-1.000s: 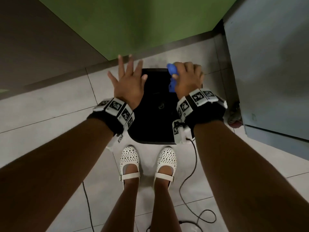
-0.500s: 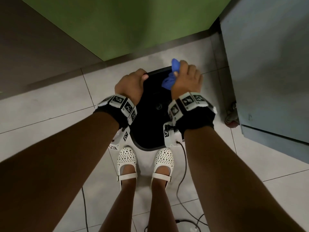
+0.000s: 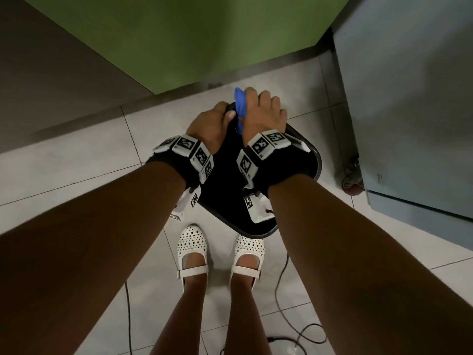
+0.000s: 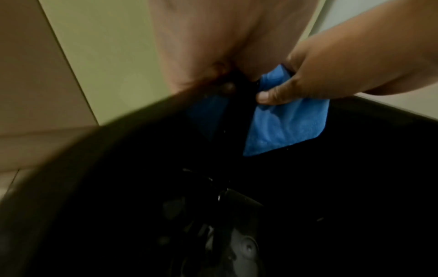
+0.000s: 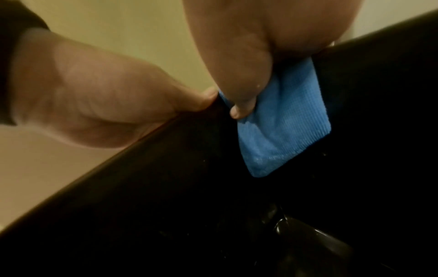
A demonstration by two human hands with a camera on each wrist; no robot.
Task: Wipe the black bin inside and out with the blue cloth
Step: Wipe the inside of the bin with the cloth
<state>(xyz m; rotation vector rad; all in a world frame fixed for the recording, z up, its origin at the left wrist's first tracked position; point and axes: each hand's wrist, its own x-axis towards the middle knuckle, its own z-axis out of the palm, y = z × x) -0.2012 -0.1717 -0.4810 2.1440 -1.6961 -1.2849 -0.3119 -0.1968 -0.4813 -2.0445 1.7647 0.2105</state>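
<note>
Gripping the far rim of the black bin [image 3: 294, 160] on the tiled floor [image 3: 76, 175], the left hand [image 3: 210, 124] curls its fingers over the edge. Beside it, the right hand [image 3: 263, 111] pinches the blue cloth [image 3: 240, 103] over the same rim, thumb inside.

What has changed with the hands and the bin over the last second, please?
The left hand, spread open above the bin a second ago, came down and gripped the far rim. The bin has turned, its corner now pointing toward the feet. The right hand slid the cloth left along the rim, close to the left hand. The right hand's grip on the cloth is unchanged, and the shoes stayed put.
</note>
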